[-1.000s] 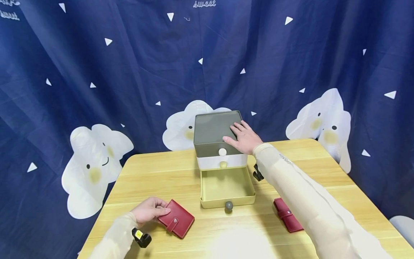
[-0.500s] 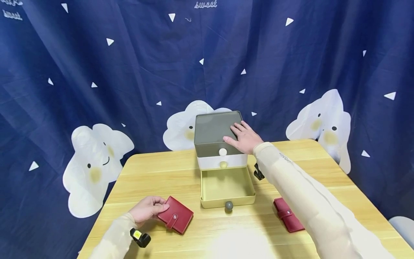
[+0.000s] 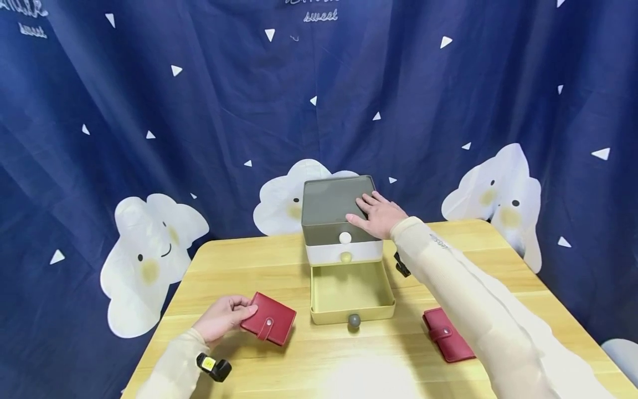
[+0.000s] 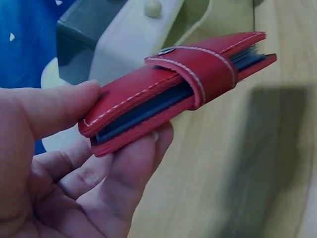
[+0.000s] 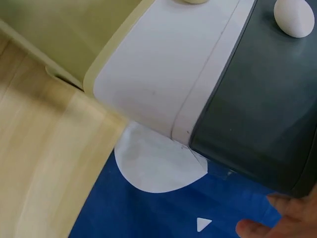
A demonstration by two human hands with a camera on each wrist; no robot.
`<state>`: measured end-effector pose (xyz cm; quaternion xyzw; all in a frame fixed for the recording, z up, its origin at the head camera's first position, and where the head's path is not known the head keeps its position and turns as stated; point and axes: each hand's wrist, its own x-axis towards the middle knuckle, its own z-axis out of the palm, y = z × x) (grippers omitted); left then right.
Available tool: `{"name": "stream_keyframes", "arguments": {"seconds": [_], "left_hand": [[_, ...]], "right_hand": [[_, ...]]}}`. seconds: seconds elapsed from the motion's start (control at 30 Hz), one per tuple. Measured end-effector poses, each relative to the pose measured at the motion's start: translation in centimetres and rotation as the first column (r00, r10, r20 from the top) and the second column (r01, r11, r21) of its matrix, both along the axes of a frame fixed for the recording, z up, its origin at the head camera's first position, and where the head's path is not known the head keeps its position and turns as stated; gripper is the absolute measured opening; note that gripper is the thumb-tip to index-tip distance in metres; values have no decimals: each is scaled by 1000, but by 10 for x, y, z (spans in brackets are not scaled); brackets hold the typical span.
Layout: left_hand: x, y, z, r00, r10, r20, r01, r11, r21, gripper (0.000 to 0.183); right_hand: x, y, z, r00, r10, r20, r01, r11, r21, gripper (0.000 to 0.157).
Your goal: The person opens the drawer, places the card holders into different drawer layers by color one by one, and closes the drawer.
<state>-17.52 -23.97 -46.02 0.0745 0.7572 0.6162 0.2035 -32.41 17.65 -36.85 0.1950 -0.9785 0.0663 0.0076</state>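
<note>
My left hand [image 3: 223,317] pinches the corner of a red snap wallet [image 3: 271,317] between thumb and fingers. In the left wrist view the wallet [image 4: 168,91] is tilted above the table, its strap snapped round it and dark inner leaves showing at the edge. My right hand [image 3: 380,215] rests with fingers spread on the grey top of a small drawer unit [image 3: 331,200]. The unit's bottom yellow drawer [image 3: 351,288] is pulled out, with a grey knob [image 3: 354,321] on its front. In the right wrist view only some fingertips [image 5: 252,229] show, beside the grey tier [image 5: 257,99].
A second red wallet [image 3: 448,335] with a strap lies on the wooden table [image 3: 239,271], partly under my right sleeve [image 3: 478,310] in this view. Behind the table hangs a blue curtain [image 3: 229,105] with white clouds. The white middle tier [image 3: 324,254] remains closed.
My left hand has raised the wallet off the table and turned it slightly toward the drawer. My right hand stays on the unit's top. The head view has tilted up a little.
</note>
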Motion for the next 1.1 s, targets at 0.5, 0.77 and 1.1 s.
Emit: {"name": "stream_keyframes", "arguments": {"seconds": [0.5,0.77,1.1], "left_hand": [[2,40,17,997,58,-44,-56,998,42,38],[-9,68,19,996,82,-41,-78,992,99,41],[-23,108,19,980,200,12,-200,969,143,39]], "right_hand": [[7,-6,-2,995,88,-57,-85,995,52,81],[2,-3,-5,992,95,-80,-93,995,34,87],[1,-2,-5,992,86,-94,-85,996,22,84]]}}
